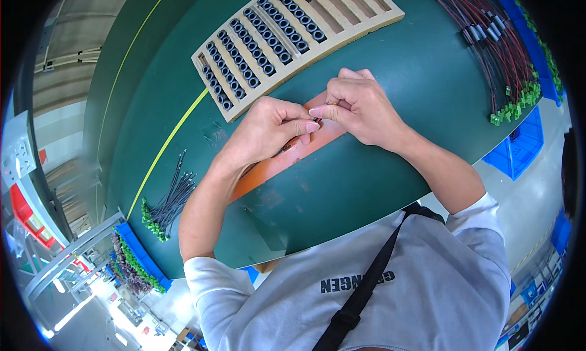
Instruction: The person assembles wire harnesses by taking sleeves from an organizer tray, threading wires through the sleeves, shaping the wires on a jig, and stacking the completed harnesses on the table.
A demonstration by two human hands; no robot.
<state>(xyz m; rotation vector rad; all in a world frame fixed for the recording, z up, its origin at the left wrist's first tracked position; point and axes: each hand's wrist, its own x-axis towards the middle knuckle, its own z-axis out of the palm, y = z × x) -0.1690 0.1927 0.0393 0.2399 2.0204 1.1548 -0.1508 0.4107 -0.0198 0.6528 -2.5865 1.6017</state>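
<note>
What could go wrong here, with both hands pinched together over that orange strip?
The piece pinched between the left hand and right hand is tiny and mostly hidden; it could slip onto the green table. The left forearm lies across the orange strip and might shift it.

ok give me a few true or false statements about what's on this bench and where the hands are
1. Both hands meet over an orange strip on the green table. True: the left hand and right hand pinch something small above the orange strip on the table.
2. The wooden tray is empty. False: the wooden tray has rows of dark rings, with a few slots bare.
3. A bundle of red and black wires lies at the far right. True: the wires end in green connectors.
4. The black wires near the left elbow have blue ends. False: those black wires have green ends.
</note>
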